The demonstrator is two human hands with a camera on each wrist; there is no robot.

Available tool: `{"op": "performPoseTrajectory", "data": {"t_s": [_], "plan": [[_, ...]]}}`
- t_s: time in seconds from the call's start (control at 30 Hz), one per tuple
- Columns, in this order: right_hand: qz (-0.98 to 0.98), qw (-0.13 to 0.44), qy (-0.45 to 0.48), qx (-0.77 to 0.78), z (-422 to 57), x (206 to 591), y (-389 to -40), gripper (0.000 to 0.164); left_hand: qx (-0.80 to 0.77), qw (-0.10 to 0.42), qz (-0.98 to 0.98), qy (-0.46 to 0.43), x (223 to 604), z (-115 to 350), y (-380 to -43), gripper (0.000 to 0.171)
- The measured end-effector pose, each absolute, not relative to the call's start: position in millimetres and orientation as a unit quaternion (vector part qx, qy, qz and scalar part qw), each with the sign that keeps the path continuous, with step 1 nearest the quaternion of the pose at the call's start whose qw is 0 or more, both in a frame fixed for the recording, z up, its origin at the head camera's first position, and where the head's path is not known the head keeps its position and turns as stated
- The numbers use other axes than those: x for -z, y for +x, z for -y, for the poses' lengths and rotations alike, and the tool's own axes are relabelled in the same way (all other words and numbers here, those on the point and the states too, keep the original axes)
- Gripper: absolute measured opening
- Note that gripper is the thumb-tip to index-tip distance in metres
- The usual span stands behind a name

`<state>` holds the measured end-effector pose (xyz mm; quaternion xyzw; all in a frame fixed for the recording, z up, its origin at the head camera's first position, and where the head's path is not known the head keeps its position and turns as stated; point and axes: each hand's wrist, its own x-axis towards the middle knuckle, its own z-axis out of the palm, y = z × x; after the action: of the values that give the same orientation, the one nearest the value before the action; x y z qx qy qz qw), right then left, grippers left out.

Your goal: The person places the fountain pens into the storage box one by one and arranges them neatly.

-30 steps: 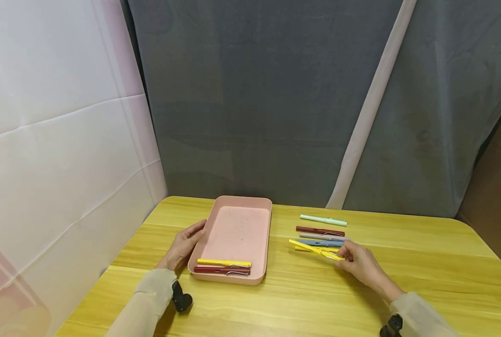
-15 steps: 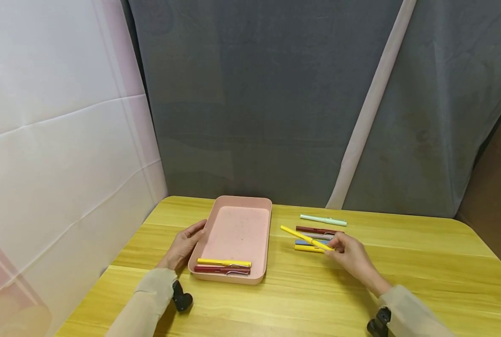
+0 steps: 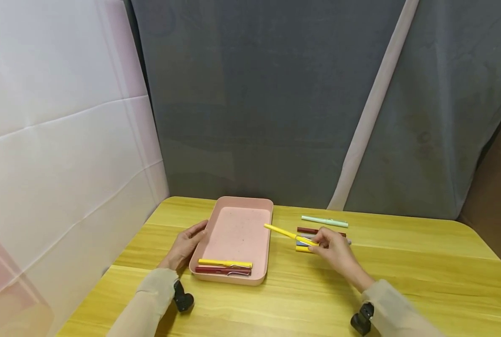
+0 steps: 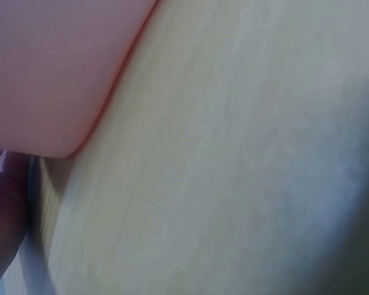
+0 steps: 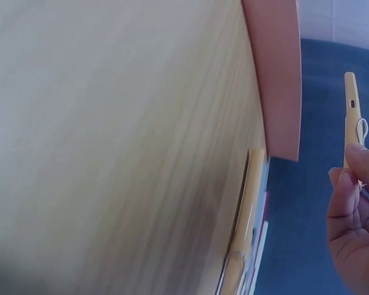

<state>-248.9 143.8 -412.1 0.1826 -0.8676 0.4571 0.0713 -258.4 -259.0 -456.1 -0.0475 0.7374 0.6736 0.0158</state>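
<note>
Where the pink tray (image 3: 242,229) stands: on the wood-grained table (image 3: 284,304), its long sides running away from the person.
Left hand (image 3: 185,245): at the tray's left side, touching its wall; with the fingers partly hidden and the left wrist view blurred, I cannot tell whether it grips or merely rests there.
Right hand (image 3: 336,251): right of the tray, thumb and fingers pinching the raised yellow pen (image 3: 290,234) near its clip.
Raised yellow pen: tilted, clear of the table, its far end overlapping the tray's right rim in the head view.
Inside the tray: a flat-lying yellow pen (image 3: 223,263) and, just nearer the person, a dark red pen (image 3: 217,270), both crosswise at the near end.
Row right of the tray: from far to near, a mint pen (image 3: 324,221), a maroon pen (image 3: 308,230), a grey pen (image 3: 306,236), a blue pen (image 3: 302,244) and a nearest yellow pen (image 3: 303,249); the right hand covers part of some.
Backdrop: a dark grey curtain (image 3: 250,103) behind the tray.
</note>
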Motion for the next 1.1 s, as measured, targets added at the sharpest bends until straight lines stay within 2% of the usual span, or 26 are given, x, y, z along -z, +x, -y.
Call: {"op": "performPoseTrajectory", "data": {"t_s": [0.93, 1.1], "plan": [[0.839, 0.081, 0.262, -0.47, -62.7, 403.1, -255.9, 0.016, -0.667, 0.008, -0.742, -0.061, 454.7, 257.7, -258.2, 0.053], [0.841, 0.069, 0.268, -0.465, -49.9, 405.3, -256.7, 0.016, -0.663, 0.006, -0.746, -0.065, 455.0, 257.1, -257.1, 0.054]]}}
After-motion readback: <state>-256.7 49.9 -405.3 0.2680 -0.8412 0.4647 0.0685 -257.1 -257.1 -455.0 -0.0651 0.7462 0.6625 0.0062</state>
